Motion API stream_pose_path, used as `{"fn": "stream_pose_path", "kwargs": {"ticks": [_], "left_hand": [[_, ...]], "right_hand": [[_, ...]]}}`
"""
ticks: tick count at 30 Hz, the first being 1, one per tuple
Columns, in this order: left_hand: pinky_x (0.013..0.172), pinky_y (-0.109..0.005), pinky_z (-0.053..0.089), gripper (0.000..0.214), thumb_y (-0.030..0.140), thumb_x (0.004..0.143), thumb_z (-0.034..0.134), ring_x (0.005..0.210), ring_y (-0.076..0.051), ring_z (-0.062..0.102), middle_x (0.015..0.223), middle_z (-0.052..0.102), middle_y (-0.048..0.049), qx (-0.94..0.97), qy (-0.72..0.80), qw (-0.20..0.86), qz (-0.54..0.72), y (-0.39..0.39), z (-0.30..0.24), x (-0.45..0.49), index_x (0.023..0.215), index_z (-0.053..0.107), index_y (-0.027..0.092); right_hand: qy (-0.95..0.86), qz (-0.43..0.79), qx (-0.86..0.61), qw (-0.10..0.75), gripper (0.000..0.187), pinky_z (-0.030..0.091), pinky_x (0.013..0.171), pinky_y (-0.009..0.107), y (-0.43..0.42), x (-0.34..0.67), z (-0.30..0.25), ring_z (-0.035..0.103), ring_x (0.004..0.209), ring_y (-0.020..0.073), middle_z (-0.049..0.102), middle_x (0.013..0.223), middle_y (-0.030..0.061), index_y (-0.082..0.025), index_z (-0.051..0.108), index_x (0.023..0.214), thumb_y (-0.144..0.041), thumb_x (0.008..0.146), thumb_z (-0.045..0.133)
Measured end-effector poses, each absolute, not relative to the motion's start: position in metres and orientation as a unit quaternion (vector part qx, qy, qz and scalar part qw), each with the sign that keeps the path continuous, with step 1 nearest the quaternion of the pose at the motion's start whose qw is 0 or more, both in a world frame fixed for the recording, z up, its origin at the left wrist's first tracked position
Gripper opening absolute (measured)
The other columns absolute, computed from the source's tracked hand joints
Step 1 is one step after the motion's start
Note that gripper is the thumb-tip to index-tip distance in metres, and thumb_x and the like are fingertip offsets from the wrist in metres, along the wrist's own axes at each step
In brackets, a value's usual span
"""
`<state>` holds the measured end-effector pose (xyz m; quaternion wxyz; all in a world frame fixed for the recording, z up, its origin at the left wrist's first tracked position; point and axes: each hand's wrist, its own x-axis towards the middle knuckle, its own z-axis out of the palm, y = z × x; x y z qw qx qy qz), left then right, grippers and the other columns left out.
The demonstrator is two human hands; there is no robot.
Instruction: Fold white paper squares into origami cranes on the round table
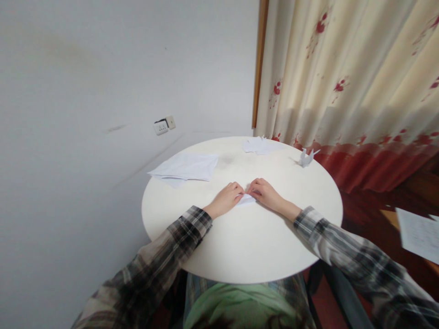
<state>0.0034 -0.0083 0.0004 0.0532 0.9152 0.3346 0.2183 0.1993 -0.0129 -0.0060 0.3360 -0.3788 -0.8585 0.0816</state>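
A small folded piece of white paper (pixel 246 199) lies near the middle of the round table, between my two hands. My left hand (pixel 229 197) pinches its left side, with the fingertips near the top edge. From the other side my right hand (pixel 263 192) closes its fingers on the paper's upper right part. Both sets of fingertips almost meet over the sheet. The hands partly cover the paper, so its full folded shape is hidden.
The white round table (pixel 240 256) has a stack of white paper (pixel 188 167) at back left. More paper pieces (pixel 259 145) lie at the far edge, and a folded paper crane (pixel 306 157) stands at right. A wall socket (pixel 161 127) and a curtain (pixel 336 68) are behind.
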Motion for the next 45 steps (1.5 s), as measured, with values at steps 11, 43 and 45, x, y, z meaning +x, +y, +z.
{"fn": "stream_pose_path", "kwargs": {"ticks": [11,43,45], "left_hand": [[0.082,-0.032,0.037,0.026,0.034,0.080,0.053,0.093,-0.019,0.045,0.099,0.051,-0.0045,0.927,0.323,0.004,0.190,-0.012,0.010,0.004,0.103,0.056,0.022],[0.105,-0.036,0.026,0.036,0.027,0.089,0.033,0.127,-0.018,0.031,0.137,0.035,-0.0114,0.938,0.314,0.065,0.131,-0.008,-0.003,0.006,0.119,0.046,0.015],[0.105,-0.037,0.025,0.039,0.027,0.089,0.031,0.128,-0.018,0.029,0.138,0.033,-0.0121,0.938,0.316,0.066,0.125,-0.008,-0.003,0.006,0.124,0.041,0.014]], "right_hand": [[-0.858,0.074,-0.402,0.312,0.010,0.038,0.072,0.027,-0.013,0.201,-0.002,0.050,0.076,0.0147,0.058,0.076,0.0043,-0.015,0.062,0.079,-0.011,0.077,0.053],[-0.887,0.227,-0.316,0.249,0.037,0.032,0.053,0.019,-0.025,0.196,0.004,0.039,0.057,0.0079,0.049,0.067,-0.0041,-0.017,0.050,0.076,-0.042,0.059,0.071],[-0.891,0.221,-0.316,0.239,0.040,0.032,0.053,0.019,-0.028,0.196,0.007,0.039,0.057,0.0082,0.048,0.067,-0.0042,-0.017,0.049,0.077,-0.044,0.057,0.072]]}}
